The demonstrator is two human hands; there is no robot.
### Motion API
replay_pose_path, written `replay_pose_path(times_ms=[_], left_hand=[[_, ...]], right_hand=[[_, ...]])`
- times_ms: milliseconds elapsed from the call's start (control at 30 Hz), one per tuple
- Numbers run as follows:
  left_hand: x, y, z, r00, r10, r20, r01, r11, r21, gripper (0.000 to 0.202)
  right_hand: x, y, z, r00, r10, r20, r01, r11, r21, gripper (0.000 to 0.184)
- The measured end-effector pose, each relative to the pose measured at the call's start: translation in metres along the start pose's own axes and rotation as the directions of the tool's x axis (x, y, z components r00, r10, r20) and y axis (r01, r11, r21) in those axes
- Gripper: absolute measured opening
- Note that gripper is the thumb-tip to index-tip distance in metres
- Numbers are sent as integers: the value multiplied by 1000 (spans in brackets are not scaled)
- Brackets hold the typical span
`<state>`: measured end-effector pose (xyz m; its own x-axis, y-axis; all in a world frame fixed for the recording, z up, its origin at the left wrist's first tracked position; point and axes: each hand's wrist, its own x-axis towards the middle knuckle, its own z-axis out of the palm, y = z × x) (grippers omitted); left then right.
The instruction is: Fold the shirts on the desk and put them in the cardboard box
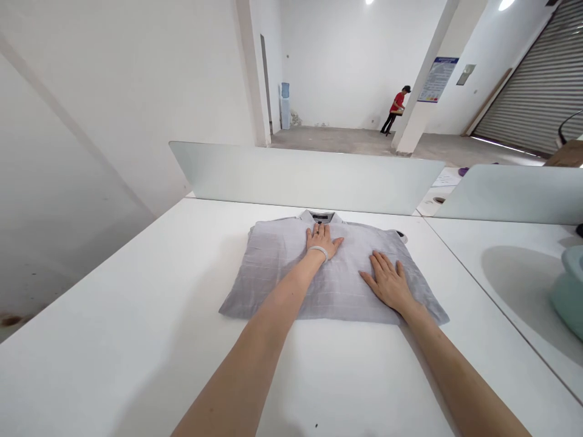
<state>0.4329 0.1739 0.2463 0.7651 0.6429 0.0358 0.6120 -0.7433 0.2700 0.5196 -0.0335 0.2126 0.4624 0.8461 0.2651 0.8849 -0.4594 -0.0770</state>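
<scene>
A light grey shirt (pixel 273 261) lies folded on the white table (pixel 136 315), its collar toward the far side. Faint pale lines run across the cloth, and a dark label shows inside the neck. My left hand (pixel 322 241) rests flat just below the collar with the fingers spread; a pale bracelet circles its wrist. Lower and to the right, my right hand (pixel 387 280) lies on the shirt, palm down with fingers apart. Neither hand grips the cloth. A small black-and-white item (pixel 401 237) peeks out at the shirt's upper right edge; I cannot tell what it is.
A frosted partition (pixel 296 179) stands along the table's back edge, with a second panel (pixel 514 194) to its right. A pale green tub (pixel 569 291) sits on the adjoining table at right. Far behind, a person in a red top (pixel 397 104) stands near a pillar (pixel 412 127).
</scene>
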Motion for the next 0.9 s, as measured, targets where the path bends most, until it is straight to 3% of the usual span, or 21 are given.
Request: replay_pose_path(times_ms=[167,267,367,433,500,667,900], left_hand=[[-31,9,-19,998,38,-42,-39,999,-7,70],[-64,17,-24,997,79,-20,-79,997,-17,65],[-92,25,-18,994,103,37,-101,994,-39,67],[-103,28,-10,994,95,60,-92,995,-38,69],[-108,30,-2,995,89,41,-88,996,-18,69],[-110,28,7,994,102,-31,-101,995,24,69],[-110,27,10,992,107,-63,-105,994,30,68]], right_hand=[[11,20,-18,994,47,-97,-26,977,210,55],[16,49,-37,971,197,-136,-160,957,242,47],[17,73,-52,918,389,72,-395,895,208,41],[15,81,-58,864,447,234,-498,829,254,39],[13,82,-61,818,475,324,-571,735,365,42],[10,83,-62,703,525,480,-699,382,605,63],[4,104,-47,638,349,686,-732,-2,681,37]])
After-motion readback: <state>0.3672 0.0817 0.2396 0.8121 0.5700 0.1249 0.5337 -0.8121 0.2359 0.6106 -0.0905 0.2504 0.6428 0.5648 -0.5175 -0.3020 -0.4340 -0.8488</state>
